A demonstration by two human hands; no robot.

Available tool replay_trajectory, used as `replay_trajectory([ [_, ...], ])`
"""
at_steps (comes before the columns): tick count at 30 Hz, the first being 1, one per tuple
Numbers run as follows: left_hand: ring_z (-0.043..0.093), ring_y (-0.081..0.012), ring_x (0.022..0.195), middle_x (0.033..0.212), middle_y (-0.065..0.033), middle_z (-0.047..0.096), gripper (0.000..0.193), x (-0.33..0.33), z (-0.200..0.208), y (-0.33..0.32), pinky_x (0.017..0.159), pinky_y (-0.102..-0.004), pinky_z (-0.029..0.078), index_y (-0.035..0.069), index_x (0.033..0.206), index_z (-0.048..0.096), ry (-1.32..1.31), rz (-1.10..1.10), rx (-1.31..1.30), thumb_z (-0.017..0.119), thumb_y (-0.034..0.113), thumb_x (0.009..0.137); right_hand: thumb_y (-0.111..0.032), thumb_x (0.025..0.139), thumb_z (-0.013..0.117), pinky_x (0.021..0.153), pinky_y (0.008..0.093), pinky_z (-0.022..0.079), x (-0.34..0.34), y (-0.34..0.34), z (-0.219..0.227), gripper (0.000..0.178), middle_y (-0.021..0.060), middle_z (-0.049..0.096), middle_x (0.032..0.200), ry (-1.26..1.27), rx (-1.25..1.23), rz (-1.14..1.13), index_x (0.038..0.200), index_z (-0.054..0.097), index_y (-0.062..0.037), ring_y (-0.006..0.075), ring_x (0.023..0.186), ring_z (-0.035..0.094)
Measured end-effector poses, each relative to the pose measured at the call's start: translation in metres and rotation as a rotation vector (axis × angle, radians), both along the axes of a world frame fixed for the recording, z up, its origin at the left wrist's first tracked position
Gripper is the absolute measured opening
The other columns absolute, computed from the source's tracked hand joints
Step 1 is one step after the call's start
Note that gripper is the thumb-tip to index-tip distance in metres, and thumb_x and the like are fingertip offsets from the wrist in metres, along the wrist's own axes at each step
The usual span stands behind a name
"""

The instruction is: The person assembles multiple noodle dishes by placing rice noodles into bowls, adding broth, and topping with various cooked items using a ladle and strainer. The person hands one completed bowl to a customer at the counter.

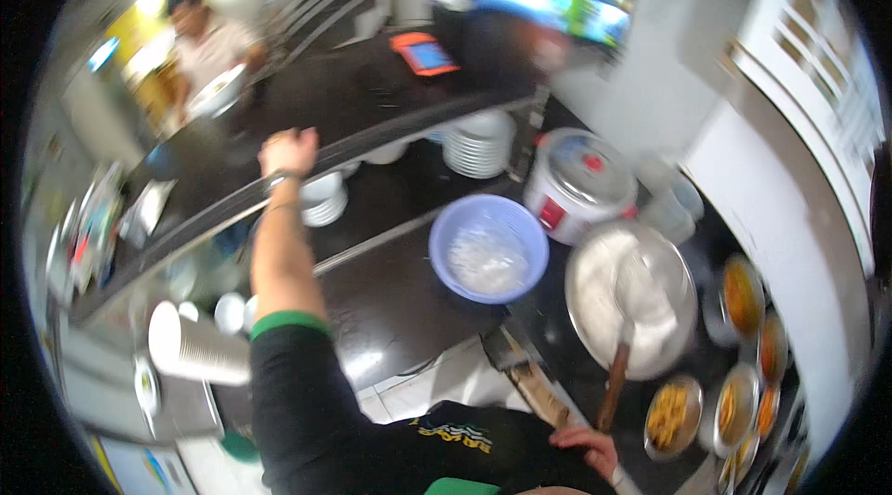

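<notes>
My left hand (288, 153) reaches forward over the edge of the raised dark counter (344, 109). Its fingers are curled, and whatever they may hold is hidden. Low on the right, my right hand (587, 450) is close to my body with its fingers loosely stretched out. Just above it is the wooden handle of a large scoop (615, 383), apart from the fingers as far as I can see. The scoop's broad head lies in a wide round tub (686, 314) of white food, possibly rice. An orange-framed tablet (426, 54) lies on the counter beyond my left hand.
Across the counter a person holds a white bowl (218, 93). A purple basin (489, 290), a lidded cooker (576, 188) and stacked white bowls (478, 146) stand in the middle. Food bowls (674, 416) line the right. At the left are stacked pale containers (200, 346).
</notes>
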State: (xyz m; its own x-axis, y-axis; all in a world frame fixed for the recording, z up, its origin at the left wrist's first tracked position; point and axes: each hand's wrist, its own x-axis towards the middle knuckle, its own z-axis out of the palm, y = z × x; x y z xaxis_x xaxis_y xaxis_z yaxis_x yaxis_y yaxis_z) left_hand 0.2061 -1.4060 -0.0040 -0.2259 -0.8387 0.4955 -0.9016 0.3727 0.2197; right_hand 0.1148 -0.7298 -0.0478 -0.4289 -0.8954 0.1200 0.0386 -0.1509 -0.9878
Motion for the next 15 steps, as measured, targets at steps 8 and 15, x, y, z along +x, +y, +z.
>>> replay_trajectory([
  [8,0.062,-0.0368,0.1,0.095,-0.0188,0.069,0.052,-0.003,-0.014,-0.009,0.088,-0.0486,0.046,0.005,0.094,0.07,-0.025,0.044,-0.114,0.048,0.052,0.088,-0.041,0.096,0.047,0.093,0.0413,0.041,-0.006,-0.017,-0.023,0.054,0.0232,0.059,0.111,-0.104,0.087,0.163,0.11,0.061,0.0095,0.0314,0.104,0.055],
  [15,0.061,-0.0313,0.1,0.099,-0.0166,0.068,0.052,-0.001,-0.014,-0.006,0.09,-0.0469,0.039,0.005,0.098,0.07,-0.03,0.055,-0.083,0.047,0.051,0.088,-0.033,0.098,0.052,0.086,0.0352,0.045,-0.004,-0.027,-0.026,0.041,0.017,0.06,0.107,-0.165,0.151,0.128,0.112,0.06,0.0038,0.0247,0.099,0.058],
])
